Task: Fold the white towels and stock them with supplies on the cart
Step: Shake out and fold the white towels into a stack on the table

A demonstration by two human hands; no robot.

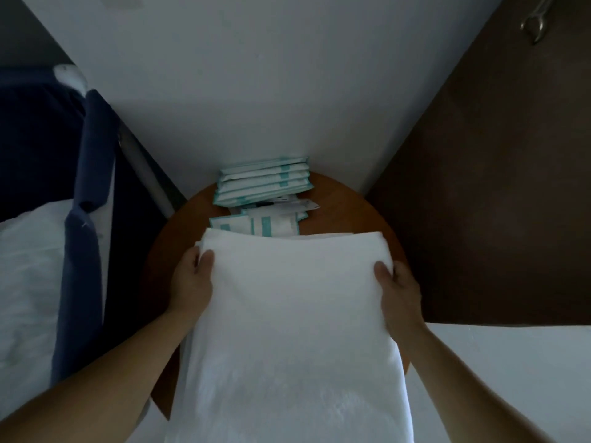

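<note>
White towel (294,298), already doubled over, lies on the round wooden desk (345,199), its far fold crossing the desk's middle and its near end hanging off the desk's near edge toward the person. The left hand (192,282) takes the towel's left edge and the right hand (399,292) its right edge, both just short of the far fold. On each hand the fingers (207,260) pinch the cloth, thumb on top and the rest hidden beneath it. At the desk's far side, against the wall, sit a stack of teal-trimmed packets (263,183) and, nearer the desk's middle, loose sachets (275,223) that the fold partly covers. Left of the desk hangs dark blue fabric (86,219) with white linen (28,282) beside it, probably part of the cart. The step in hand appears to be a further fold or a squaring-up. To do it well, both hands should lift together at equal height, keep the side edges parallel, and lay the cloth down without dragging it across the sachets. Smoothing outward from the desk's middle would remove trapped creases.
</note>
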